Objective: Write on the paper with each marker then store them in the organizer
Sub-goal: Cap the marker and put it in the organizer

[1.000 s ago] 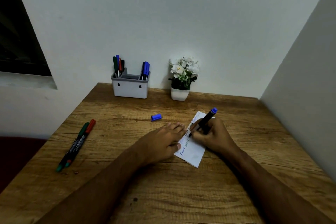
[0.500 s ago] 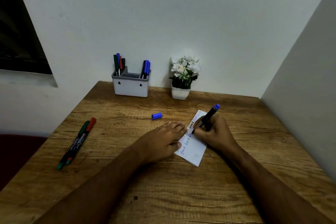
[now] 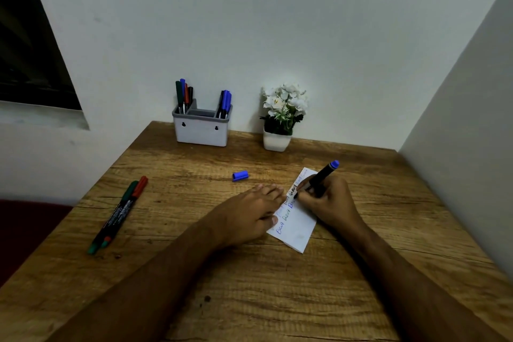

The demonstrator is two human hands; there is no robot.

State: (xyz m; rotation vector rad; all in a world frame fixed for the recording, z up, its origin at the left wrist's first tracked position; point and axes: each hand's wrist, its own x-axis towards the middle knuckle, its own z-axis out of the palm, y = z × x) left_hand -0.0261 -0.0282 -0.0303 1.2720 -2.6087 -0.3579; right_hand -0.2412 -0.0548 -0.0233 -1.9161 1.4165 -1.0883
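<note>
Two bare forearms come in from the near edge of the wooden table [image 3: 277, 300] and converge toward its middle. The left hand [image 3: 244, 214] lies palm down with its fingers straight and together, the fingertips and thumb pressing on the left edge of the paper [image 3: 298, 226] and holding nothing. The paper is a narrow white slip lying at an angle, its near end toward the person and its far end tilted to the right, with lines of blue writing and one darker word on it. The right hand [image 3: 329, 201] rests on the right side of the paper with its fingers curled round a black marker [image 3: 319, 178], gripping it low on the barrel. The marker leans up and to the far right, its blue end highest and its tip down on the paper just beside the left fingertips.

Well to the left, a green marker [image 3: 111, 219] and a red marker [image 3: 125, 209] lie side by side, touching. Farther, a loose blue cap [image 3: 240, 175] lies on the table just beyond the left hand. At the far edge against the wall stands the grey organizer [image 3: 201, 130], with several markers upright in its left and right compartments. To its right stands a small white pot of white flowers [image 3: 281, 116].
</note>
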